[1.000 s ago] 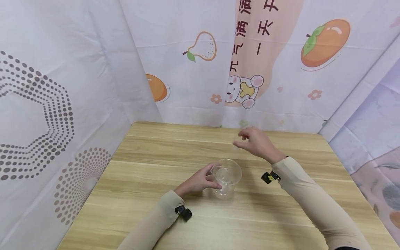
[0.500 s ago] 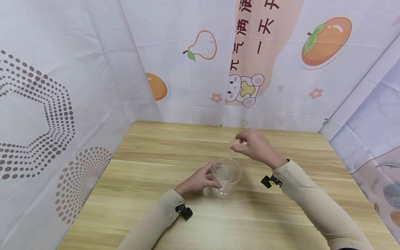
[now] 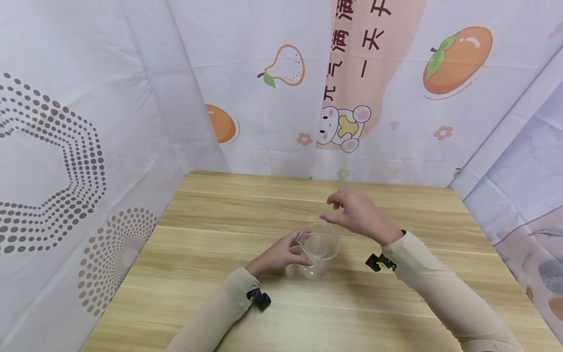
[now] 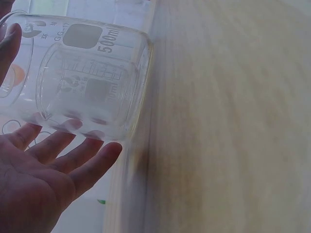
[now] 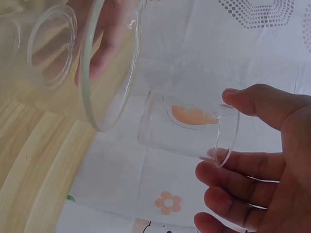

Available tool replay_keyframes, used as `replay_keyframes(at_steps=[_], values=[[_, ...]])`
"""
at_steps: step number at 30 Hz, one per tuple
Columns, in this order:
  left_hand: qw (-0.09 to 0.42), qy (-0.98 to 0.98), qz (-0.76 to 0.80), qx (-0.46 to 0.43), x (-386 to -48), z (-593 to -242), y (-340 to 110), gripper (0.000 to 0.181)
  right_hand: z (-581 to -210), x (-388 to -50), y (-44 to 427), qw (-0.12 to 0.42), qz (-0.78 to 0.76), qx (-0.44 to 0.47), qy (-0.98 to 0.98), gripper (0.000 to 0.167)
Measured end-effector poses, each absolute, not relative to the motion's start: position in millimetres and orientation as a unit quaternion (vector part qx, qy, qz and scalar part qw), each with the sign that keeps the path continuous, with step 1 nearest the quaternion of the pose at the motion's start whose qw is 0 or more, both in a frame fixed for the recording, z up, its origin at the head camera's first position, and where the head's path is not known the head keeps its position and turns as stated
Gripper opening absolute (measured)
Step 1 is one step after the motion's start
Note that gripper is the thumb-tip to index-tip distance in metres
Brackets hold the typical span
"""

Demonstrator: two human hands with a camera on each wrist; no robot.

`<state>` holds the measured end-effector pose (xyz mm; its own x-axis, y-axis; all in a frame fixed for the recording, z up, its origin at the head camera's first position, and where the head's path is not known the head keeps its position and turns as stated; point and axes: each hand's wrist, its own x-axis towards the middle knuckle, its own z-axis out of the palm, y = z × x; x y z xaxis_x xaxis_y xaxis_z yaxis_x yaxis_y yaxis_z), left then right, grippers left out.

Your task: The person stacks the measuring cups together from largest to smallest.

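Observation:
A large clear glass beaker (image 3: 317, 268) marked 500ml stands upright on the table. My left hand (image 3: 280, 254) holds its side, thumb on the near side and fingers round the far side. Inside it sits a smaller beaker (image 4: 90, 92), its rim below the big one's, as the left wrist view shows. My right hand (image 3: 357, 215) is above and just behind the large beaker's mouth. Between thumb and fingers it pinches the rim end of an even smaller clear beaker (image 5: 182, 128). The right wrist view shows that small beaker apart from the large rim, its base toward the opening.
The wood-grain table (image 3: 198, 274) extends around both hands. Printed white curtains (image 3: 264, 122) hang along its back edge and at both sides. A black wrist camera (image 3: 259, 298) is strapped on the left sleeve, another camera (image 3: 379, 262) on the right.
My right hand has come down and slightly left with the small beaker, closer to the large beaker's mouth. The left hand and the large beaker have stayed put.

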<state>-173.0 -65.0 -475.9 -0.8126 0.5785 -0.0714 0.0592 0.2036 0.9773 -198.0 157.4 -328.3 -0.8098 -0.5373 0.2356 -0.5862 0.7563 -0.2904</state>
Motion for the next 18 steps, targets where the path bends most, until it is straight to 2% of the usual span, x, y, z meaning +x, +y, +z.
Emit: replay_keyframes(at_steps=[7, 18], values=[[0.219, 0.743, 0.595, 0.213, -173, -477, -65, 0.080, -331, -192, 154, 0.072, 0.167, 0.307, -0.934, 0.039], [0.224, 0.744, 0.591, 0.218, -175, -478, -66, 0.082, -336, -186, 149, 0.071, 0.159, 0.318, -0.932, 0.031]])
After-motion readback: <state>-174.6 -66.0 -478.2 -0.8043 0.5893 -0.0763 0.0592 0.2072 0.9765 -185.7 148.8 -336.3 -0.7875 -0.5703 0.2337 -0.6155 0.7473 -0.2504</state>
